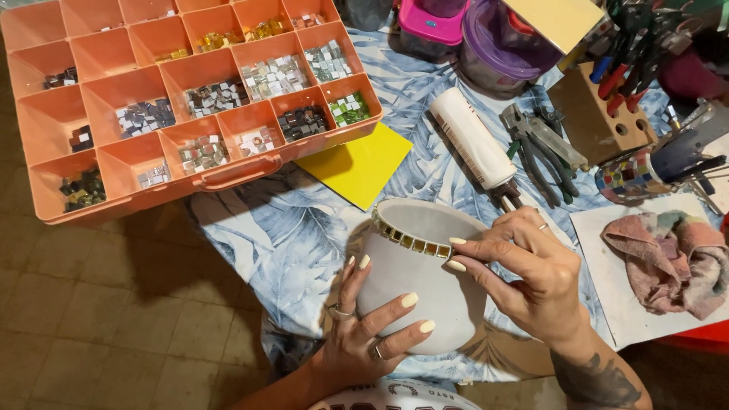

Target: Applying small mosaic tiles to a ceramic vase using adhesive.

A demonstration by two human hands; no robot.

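Down at 6 o'clock the left hand (364, 330) wraps its fingers around a grey pot (414, 277), probably heavy and breakable, best held by its sides, while right hand (531, 285) fingers pinch its tiled rim above the counter (281, 235).

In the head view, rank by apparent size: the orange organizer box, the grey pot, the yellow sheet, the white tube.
1. Orange organizer box, clearly largest.
2. Grey pot, though it sits nearest the camera.
3. Yellow sheet and white tube: too alike to rank, the sheet partly hidden under the box.
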